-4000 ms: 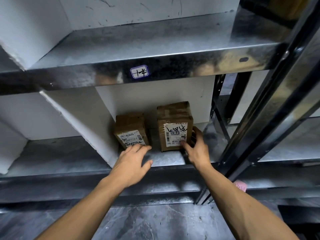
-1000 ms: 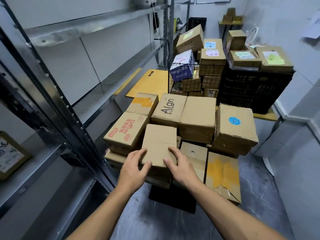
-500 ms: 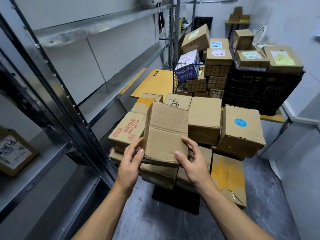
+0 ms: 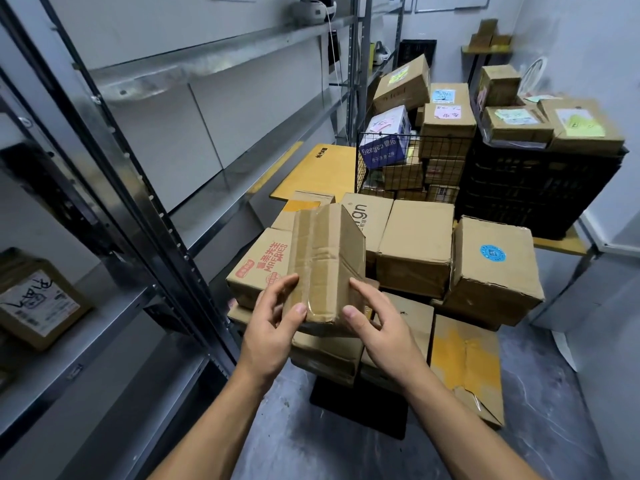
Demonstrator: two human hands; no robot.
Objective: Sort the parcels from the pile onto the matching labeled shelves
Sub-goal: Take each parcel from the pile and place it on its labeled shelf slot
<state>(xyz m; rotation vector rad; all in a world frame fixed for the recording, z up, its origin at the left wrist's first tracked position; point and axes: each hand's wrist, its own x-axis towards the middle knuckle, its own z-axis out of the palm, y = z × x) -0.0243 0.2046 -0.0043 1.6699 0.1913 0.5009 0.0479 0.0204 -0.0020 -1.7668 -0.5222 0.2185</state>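
Note:
A small brown cardboard parcel (image 4: 325, 265) with clear tape along its seam is held upright and tilted above the pile of parcels (image 4: 415, 251). My left hand (image 4: 273, 327) grips its lower left edge and my right hand (image 4: 377, 327) grips its lower right edge. No label shows on the faces turned to me. The metal shelves (image 4: 194, 202) run along the left. One labelled parcel (image 4: 38, 303) stands on a lower shelf at the far left.
A wire basket (image 4: 391, 168) full of boxes and a black crate (image 4: 540, 188) topped with labelled boxes stand behind the pile. Flattened cardboard (image 4: 318, 171) lies by the shelf. A white wall closes the right side. The grey floor (image 4: 311, 445) shows below my arms.
Both hands lifted the small parcel off the pile and turned it upright, taped seam toward me. Earlier still, my hands were at two parcels on the shelf.

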